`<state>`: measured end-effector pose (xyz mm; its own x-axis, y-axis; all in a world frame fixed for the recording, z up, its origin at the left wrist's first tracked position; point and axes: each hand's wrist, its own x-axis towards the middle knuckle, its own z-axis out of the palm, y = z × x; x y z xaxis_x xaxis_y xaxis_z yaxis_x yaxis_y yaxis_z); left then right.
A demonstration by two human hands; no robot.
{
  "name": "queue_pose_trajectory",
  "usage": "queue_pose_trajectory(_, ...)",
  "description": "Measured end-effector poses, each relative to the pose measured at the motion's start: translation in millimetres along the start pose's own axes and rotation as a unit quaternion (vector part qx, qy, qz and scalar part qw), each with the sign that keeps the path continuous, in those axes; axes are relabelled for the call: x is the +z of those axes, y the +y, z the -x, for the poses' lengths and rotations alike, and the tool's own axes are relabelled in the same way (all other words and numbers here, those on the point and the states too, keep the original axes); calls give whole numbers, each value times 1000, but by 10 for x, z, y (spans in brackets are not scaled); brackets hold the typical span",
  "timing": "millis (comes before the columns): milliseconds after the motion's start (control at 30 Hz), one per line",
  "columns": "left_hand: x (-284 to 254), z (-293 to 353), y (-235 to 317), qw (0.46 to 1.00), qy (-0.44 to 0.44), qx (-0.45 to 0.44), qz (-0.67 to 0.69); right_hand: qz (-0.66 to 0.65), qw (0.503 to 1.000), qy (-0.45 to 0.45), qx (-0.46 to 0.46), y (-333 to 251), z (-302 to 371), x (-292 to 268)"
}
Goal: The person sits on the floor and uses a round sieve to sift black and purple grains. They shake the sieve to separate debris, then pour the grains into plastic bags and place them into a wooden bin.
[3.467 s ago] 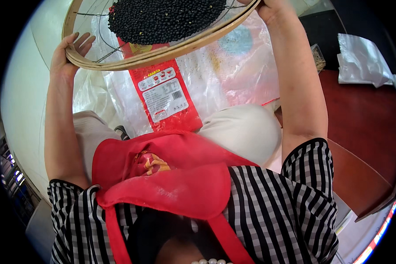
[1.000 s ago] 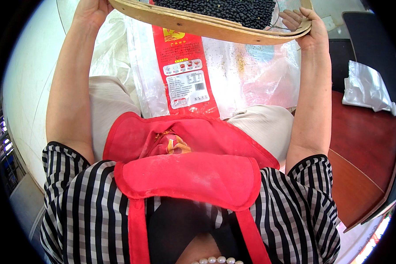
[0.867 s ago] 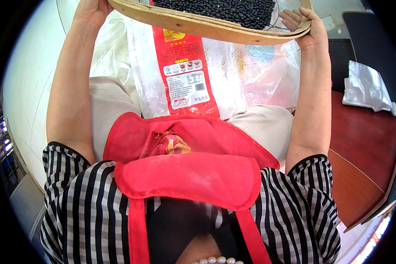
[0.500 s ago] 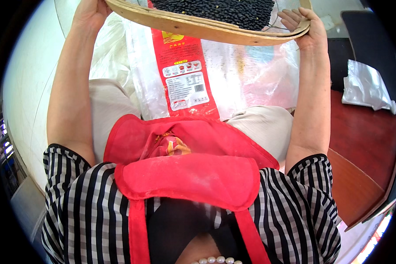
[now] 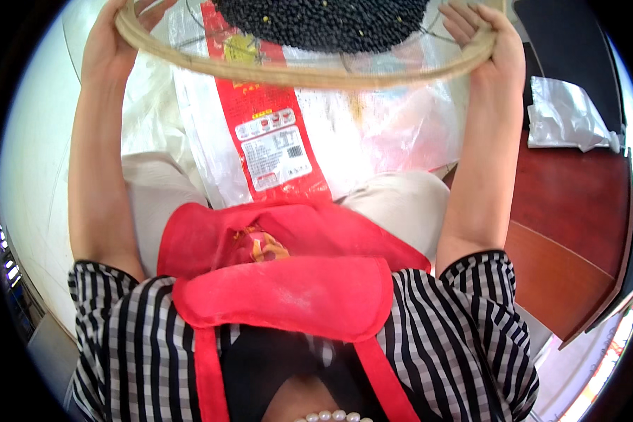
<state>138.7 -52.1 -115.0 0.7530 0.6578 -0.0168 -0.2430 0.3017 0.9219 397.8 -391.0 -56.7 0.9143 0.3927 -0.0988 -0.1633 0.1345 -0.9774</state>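
Lower and further left in view than half a second ago, the round sieve [image 5: 295,74] now shows more of its mesh floor, and its wooden rim is blurred along the near edge. The person's left hand [image 5: 116,42] holds the rim at its left end, fingers curling over the top edge; the right hand [image 5: 496,42] grips the opposite end with its fingers spread over the inner side. Both are closed around the wood — neither is free.

Black beans [image 5: 316,24] lie heaped toward the far part of the sieve, a few pale specks among them, and the top of the heap runs out of view. Thin wires cross the mesh beside the heap. Below the sieve, a whitish plastic sheet [image 5: 337,155] spreads in front of the knees, crossed by a red band [image 5: 243,105] with a pale label [image 5: 278,158]. Behind it come beige trousers [image 5: 401,204] and a red apron [image 5: 281,295]. Off to the right — apart from the right forearm — a crumpled silvery bag [image 5: 570,116] lies by a reddish-brown surface [image 5: 570,200].
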Motion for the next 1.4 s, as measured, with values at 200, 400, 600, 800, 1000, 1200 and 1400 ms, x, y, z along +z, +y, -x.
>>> queue_pose_trajectory(200,389,250,28,993,58,-76,65,-63,997,40,30,-8,253,-222)
queue_pose_trajectory(400,235,389,-471,973,99,-190,90,-18,989,72,130,535,364,-434)
queue_pose_trajectory(600,309,21,-806,961,140,-216,97,11,988,73,137,602,34,-470)
queue_pose_trajectory(800,381,173,-684,971,120,-198,65,8,988,83,129,566,158,-529)
queue_pose_trajectory(1000,670,604,-410,960,183,-209,36,13,984,87,155,528,409,-737)
queue_pose_trajectory(1200,571,589,-538,962,165,-218,1,-1,986,54,156,655,290,-785)
queue_pose_trajectory(1400,618,525,-474,968,152,-197,-24,23,986,56,158,660,253,-787)
